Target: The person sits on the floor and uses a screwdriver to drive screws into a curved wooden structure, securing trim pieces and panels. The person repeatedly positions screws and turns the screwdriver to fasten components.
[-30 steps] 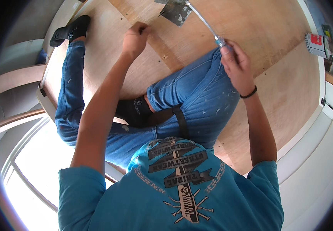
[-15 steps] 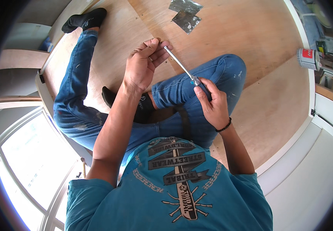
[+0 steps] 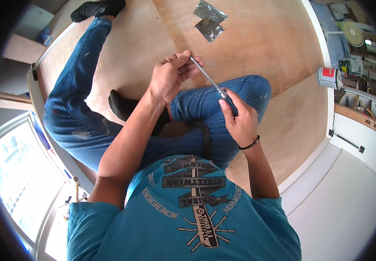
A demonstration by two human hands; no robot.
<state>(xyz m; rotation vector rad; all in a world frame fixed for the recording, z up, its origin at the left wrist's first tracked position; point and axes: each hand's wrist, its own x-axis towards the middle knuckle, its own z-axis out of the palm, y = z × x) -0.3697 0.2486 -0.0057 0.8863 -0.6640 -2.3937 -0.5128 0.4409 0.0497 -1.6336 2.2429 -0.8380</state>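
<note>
My right hand (image 3: 241, 122) is wrapped around the dark handle of a screwdriver (image 3: 207, 76). Its long silver shaft slants up and left to the fingertips of my left hand (image 3: 170, 75). Thumb and index finger of the left hand are pinched together right at the shaft's tip, while the other fingers stay loosely curled behind it. Whatever lies in that pinch, if anything, is too small to make out. Both hands are above my bent leg in blue jeans (image 3: 244, 93), in front of the wooden panel.
Beyond my hands, two overlapping grey square sheets (image 3: 209, 29) lie on the wooden panel (image 3: 266, 48). A can with a red label (image 3: 328, 78) stands on the right edge, near a fan (image 3: 352, 33) and shelves with tools. At the left is a bright window (image 3: 27, 169).
The screwdriver tip and my left fingertips have come together; before, the tip was beside the pinch. My left hand has shifted slightly right and down. The whole view has tilted a little.
</note>
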